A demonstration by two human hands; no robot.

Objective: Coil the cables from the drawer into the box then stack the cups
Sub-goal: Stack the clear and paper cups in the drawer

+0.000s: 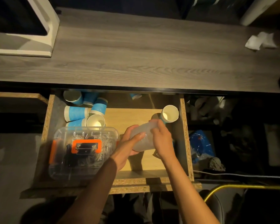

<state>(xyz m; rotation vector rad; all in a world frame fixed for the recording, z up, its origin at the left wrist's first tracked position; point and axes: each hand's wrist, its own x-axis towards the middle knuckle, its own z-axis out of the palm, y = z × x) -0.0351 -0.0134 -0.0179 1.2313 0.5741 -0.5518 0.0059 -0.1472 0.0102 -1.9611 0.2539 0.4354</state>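
In the open drawer [183, 126], my left hand [129, 144] and my right hand [162, 139] both grip a pale, blurred cylinder [142, 138] held slantwise; what it is cannot be told. At its upper end a blue paper cup [170, 113] shows its white mouth. Several more blue cups [82, 110] lie jumbled at the drawer's back left, and one small cup [135, 96] sits at the back. A clear plastic box [82, 152] with an orange handle, lid on and dark cables inside, fills the drawer's front left.
A grey wooden desk top [136, 59] runs above the drawer, with a white stand [39, 38] at its left and crumpled white paper [260, 41] at its right. A blue bag [200, 146] and dark clutter lie right of the drawer.
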